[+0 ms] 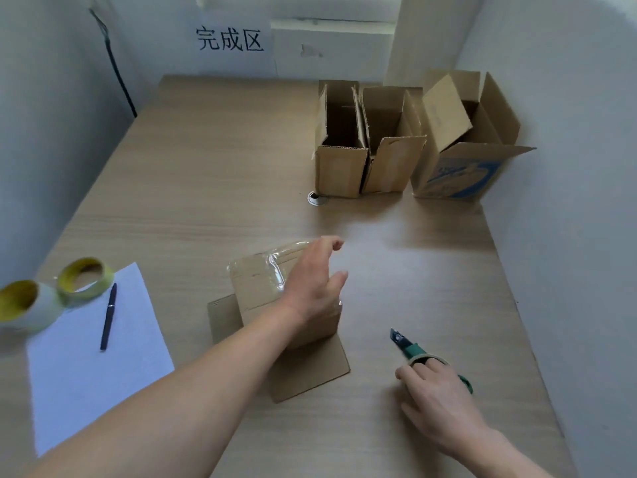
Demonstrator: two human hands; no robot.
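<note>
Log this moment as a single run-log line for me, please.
left hand: open, over taped box | right hand: grips tape dispenser | three open boxes: table rear

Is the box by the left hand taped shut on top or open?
Shut: glossy clear tape lies across the closed seam of the box; lower flaps lie spread on the table.

From the middle toward 11 o'clock the bench [213, 174] lies bare up to its far edge, so a hand passes freely there. At 1 o'clock three open boxes [393, 167] stand in a row, flaps up, blocking that corner. Between them and the taped box [262, 284] under the left hand [310, 288], an open lane runs from 3 to 9 o'clock. At 8 o'clock two tape rolls [51, 291], a paper sheet [93, 367] and a pen [108, 317] crowd the edge. At 4 o'clock the right hand [437, 405] and its tape cutter [403, 343] fill the space.
</note>
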